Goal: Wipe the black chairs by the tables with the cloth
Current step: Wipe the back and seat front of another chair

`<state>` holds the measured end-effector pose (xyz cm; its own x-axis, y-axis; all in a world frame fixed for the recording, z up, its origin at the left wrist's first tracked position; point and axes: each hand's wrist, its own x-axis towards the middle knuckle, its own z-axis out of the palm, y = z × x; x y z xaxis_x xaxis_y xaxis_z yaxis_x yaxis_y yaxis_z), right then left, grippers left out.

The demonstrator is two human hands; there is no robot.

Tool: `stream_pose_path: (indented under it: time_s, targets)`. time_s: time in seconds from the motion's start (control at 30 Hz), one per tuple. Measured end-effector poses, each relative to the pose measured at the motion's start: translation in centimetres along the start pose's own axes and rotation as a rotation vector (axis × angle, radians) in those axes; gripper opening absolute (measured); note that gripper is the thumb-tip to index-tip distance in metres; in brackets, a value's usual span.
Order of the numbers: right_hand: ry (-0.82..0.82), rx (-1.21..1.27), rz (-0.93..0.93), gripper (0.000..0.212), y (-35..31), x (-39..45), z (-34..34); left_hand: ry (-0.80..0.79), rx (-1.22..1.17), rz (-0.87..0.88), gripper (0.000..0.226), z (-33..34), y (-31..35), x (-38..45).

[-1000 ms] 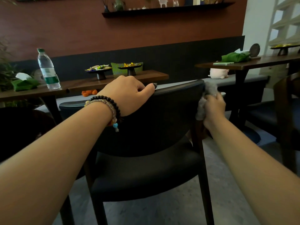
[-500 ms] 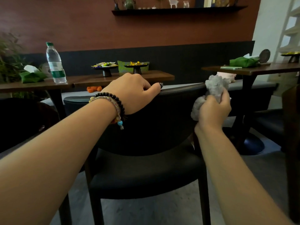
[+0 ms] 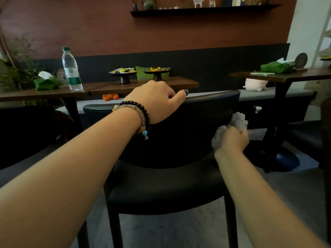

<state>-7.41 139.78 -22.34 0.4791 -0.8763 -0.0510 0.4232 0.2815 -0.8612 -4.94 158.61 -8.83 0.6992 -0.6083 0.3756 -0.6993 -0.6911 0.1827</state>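
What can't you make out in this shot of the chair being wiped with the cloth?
All in the head view:
- Left hand: fingertips curl over the chair back's top, hidden behind it.
- Right hand: its back hides the fingers round the cloth; cloth-to-chair contact is unclear.
- Chair front legs: cut by the bottom edge.
- Shelf ornaments: cut by the top edge.
- Water bottle label: too small.

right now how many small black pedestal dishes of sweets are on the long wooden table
2. Left black pedestal dish stands mid-table, right of the clear plastic water bottle; right black pedestal dish stands beside it, above the left hand. Another may sit at the far right edge.
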Motion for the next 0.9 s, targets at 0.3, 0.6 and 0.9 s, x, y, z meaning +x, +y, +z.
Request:
stream_pose_path:
  time_s: [0.3,0.6,0.9]
  targets:
    - [-0.133,-0.044,-0.474,0.059,3.6,-5.3,-0.9,0.006,0.033,0.041,0.059,0.4,-0.4,0.3]
    - [-0.193,-0.152,-0.764,0.064,4.6,-9.6,0.8,-0.103,-0.358,-0.043,0.029,-1.1,-1.5,0.7]
    - [-0.566,-0.675,-1.878,0.028,5.1,-7.1,0.9,0.156,-0.252,-0.047,0.048,-1.4,-8.0,-1.1]
